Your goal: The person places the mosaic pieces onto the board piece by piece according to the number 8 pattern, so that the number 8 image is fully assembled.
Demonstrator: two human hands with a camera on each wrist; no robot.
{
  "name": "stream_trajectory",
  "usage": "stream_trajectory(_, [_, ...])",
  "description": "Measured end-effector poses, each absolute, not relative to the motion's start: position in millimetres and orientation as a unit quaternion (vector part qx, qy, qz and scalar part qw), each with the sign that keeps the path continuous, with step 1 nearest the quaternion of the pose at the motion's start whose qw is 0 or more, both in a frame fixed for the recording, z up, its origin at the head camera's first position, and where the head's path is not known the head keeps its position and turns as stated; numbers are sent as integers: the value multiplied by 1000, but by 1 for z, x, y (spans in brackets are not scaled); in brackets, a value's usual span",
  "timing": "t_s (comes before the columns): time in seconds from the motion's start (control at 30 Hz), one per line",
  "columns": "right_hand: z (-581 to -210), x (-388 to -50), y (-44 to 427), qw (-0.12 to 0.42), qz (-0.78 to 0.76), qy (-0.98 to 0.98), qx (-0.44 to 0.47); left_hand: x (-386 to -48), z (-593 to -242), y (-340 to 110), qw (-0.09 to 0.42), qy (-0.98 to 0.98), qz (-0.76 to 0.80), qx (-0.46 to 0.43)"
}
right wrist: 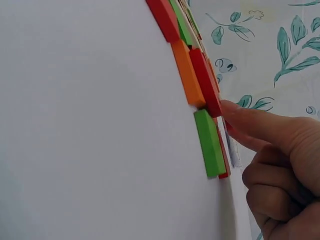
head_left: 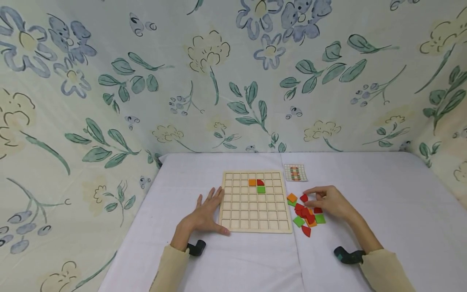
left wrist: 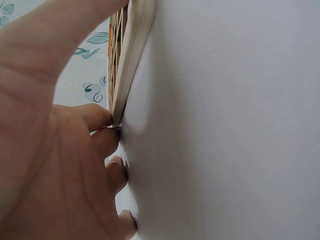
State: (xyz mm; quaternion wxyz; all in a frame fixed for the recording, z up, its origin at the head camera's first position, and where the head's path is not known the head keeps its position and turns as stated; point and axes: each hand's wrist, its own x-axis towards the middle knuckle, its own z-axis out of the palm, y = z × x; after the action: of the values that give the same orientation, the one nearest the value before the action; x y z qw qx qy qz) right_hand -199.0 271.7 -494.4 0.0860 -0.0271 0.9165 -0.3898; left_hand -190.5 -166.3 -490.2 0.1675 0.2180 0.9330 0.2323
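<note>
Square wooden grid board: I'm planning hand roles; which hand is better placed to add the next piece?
Probably the right hand: it pinches a flat red piece beside loose red, orange and green pieces, while the left hand touches the board on its left.

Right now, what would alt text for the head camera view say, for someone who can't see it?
A right hand pinches a red piece beside a colorful pile, while the left hand touches the edge of a gridded board holding three tiles. A small patterned card lies beyond the pile.

No text, label, brand, number or sign can be read in any view.
</note>
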Motion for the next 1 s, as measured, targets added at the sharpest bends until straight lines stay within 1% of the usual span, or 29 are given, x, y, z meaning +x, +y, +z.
stream_trajectory(0.17, [-489, -196, 258, 60, -416, 907, 7, -189, -488, -167, 167, 933, 233, 217])
stream_trajectory(0.3, [-485, -195, 245, 53, -435, 899, 23, -189, -488, -167, 166, 933, 233, 216])
stream_trajectory(0.43, [-485, -194, 232, 58, -446, 893, 19, -189, -490, -167, 164, 934, 236, 214])
stream_trajectory(0.6, [-486, -195, 210, 41, -444, 895, 4, -190, -491, -168, 163, 933, 237, 215])
stream_trajectory(0.83, [-485, -200, 174, 60, -464, 884, 4, -192, -493, -167, 162, 935, 228, 216])
stream_trajectory(1.0, [-490, -204, 154, 52, -468, 882, -10, -192, -494, -167, 163, 937, 222, 214])
